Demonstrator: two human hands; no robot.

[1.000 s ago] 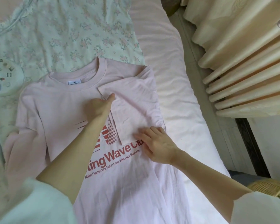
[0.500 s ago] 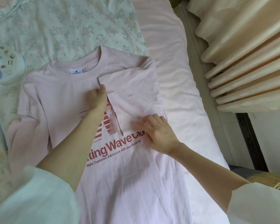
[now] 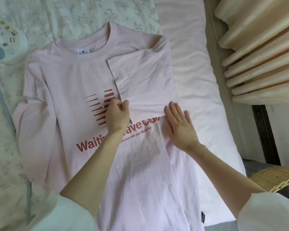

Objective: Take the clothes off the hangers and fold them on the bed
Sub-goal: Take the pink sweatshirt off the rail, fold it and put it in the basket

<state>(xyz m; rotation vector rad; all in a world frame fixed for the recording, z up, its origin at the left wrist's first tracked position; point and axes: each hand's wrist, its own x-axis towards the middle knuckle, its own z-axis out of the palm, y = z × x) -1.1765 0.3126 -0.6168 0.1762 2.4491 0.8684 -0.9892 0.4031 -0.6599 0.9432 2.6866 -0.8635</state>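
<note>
A pale pink T-shirt (image 3: 70, 90) with red lettering lies front up on the bed (image 3: 195, 90). Its right sleeve (image 3: 143, 80) is folded inward over the chest. My left hand (image 3: 118, 114) pinches the lower corner of that folded sleeve between thumb and curled fingers. My right hand (image 3: 180, 125) lies flat with fingers spread on the shirt's right side, its fingertips touching the sleeve's bottom edge. The shirt's left sleeve lies spread out at the left.
A floral quilt (image 3: 73, 15) covers the bed's left and far side. A round white device (image 3: 5, 40) with a grey cord (image 3: 2, 100) lies at the left. Cream curtains (image 3: 260, 52) hang at the right, with a wicker basket (image 3: 277, 179) on the floor below.
My left hand slid from the sleeve's upper corner near the collar down to its lower corner and closed on it. My right hand stays on the shirt's right side, now flattened with fingers spread.
</note>
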